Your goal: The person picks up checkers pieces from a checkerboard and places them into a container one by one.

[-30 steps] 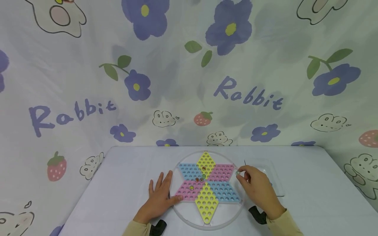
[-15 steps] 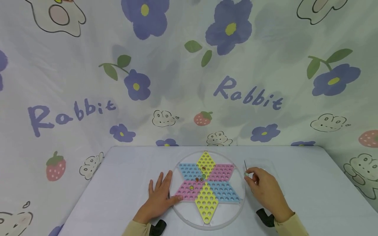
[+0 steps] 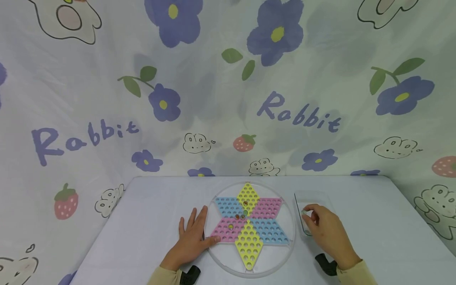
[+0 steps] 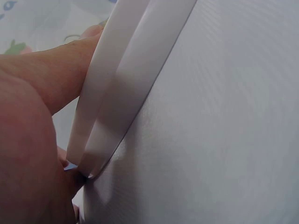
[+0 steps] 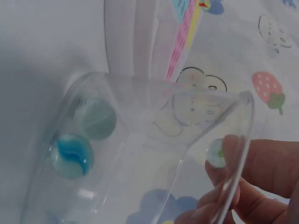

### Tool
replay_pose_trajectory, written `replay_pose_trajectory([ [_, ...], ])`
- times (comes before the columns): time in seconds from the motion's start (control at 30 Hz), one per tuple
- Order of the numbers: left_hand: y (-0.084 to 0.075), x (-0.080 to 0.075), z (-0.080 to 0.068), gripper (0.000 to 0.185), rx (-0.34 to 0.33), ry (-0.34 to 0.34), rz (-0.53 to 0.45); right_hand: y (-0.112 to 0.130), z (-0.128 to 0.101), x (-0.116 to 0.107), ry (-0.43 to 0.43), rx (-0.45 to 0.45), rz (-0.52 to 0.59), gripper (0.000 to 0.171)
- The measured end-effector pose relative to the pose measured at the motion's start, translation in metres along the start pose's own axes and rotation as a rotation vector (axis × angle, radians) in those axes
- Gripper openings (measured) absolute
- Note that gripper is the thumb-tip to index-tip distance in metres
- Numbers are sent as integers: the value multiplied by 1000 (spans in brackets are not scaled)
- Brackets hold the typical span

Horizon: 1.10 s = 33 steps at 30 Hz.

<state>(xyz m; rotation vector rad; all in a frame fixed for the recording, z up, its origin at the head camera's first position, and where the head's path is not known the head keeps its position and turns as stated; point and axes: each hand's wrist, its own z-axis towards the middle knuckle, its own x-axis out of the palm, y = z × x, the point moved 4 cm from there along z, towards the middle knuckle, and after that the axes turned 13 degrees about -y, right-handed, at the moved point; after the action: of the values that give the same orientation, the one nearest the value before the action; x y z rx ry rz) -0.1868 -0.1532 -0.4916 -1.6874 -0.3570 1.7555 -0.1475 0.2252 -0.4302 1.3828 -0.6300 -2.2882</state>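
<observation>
My right hand (image 3: 327, 229) pinches a clear marble with a green fleck (image 5: 216, 153) between thumb and fingertips. It is over the clear plastic box (image 3: 313, 194), and in the right wrist view the marble and fingertips overlap the box's wall. Inside that box lie more marbles, one pale green (image 5: 96, 118) and one with a blue swirl (image 5: 72, 156). My left hand (image 3: 192, 237) rests at the left rim of the round Chinese checkers board (image 3: 268, 261), fingers spread and straight, its thumb lying over the edge. Several marbles (image 3: 230, 227) sit in holes left of and above the board's middle.
A white table (image 3: 117, 245) carries the board and the box, which stands just right of the board. Behind the table hangs a patterned cloth (image 3: 213, 99) with flowers and rabbits.
My right hand has moved right, from the board's right edge to over the clear box, carrying the marble. The left hand and the marbles on the board have stayed put.
</observation>
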Motion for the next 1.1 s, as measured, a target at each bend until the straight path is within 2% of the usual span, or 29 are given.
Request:
replay_pose_trajectory([
  [0.27,0,0,0,102,5,-1,0,-7,-1,0,27,-7,-11,19],
  [0.7,-1,0,-1,102,-7,-2,-21,-13,-4,3,114,37,-38,20],
  [1.1,1,2,1,103,-8,-16,3,-11,-4,1,70,-2,-45,19],
])
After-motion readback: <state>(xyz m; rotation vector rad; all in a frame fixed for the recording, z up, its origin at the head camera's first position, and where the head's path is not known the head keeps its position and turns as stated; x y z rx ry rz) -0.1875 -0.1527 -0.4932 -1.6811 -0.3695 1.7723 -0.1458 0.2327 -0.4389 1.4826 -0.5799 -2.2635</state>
